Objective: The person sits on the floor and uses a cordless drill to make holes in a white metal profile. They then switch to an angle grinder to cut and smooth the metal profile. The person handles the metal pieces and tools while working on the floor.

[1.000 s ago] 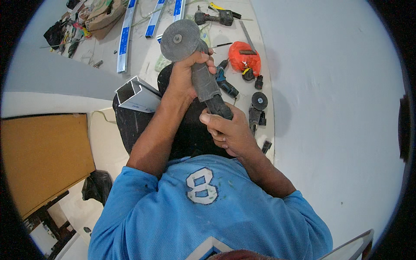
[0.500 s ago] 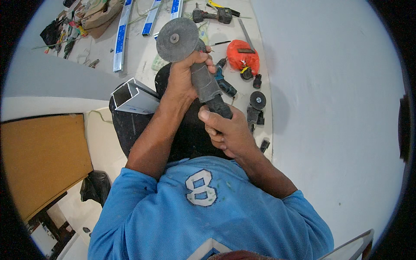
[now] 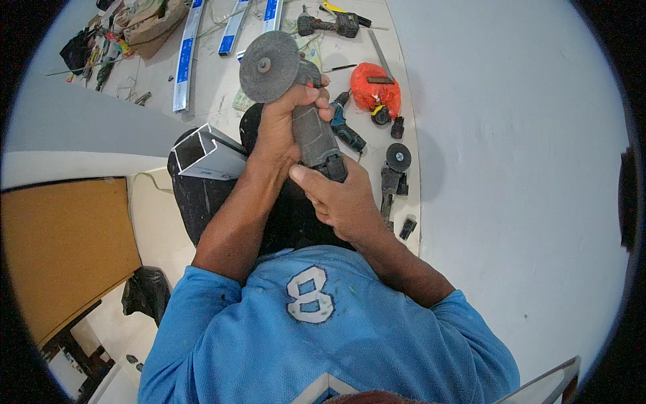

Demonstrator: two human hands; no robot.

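Observation:
I hold an angle grinder [image 3: 313, 135] with a dark body over my lap, its grey disc [image 3: 269, 66] up and to the left. My left hand [image 3: 282, 121] is wrapped round the body just behind the disc. At the rear end, my right hand [image 3: 340, 198] grips with its thumb along the near side; its fingertips are partly hidden. A white and silver metal channel [image 3: 214, 158] lies across my left thigh, beside my left forearm.
Along the right-hand wall lie a blue drill [image 3: 346, 131], a red bag [image 3: 375, 87], a tape measure [image 3: 381, 114], a second small grinder [image 3: 391, 178] and a black battery-like block [image 3: 408, 228]. Farther off are a dark power tool [image 3: 328, 25] and several metal profiles [image 3: 188, 60].
My right hand has shifted up and left along with the grinder's rear end. The grinder has tilted, so its rear end looks shorter and blunter. My left hand keeps its hold.

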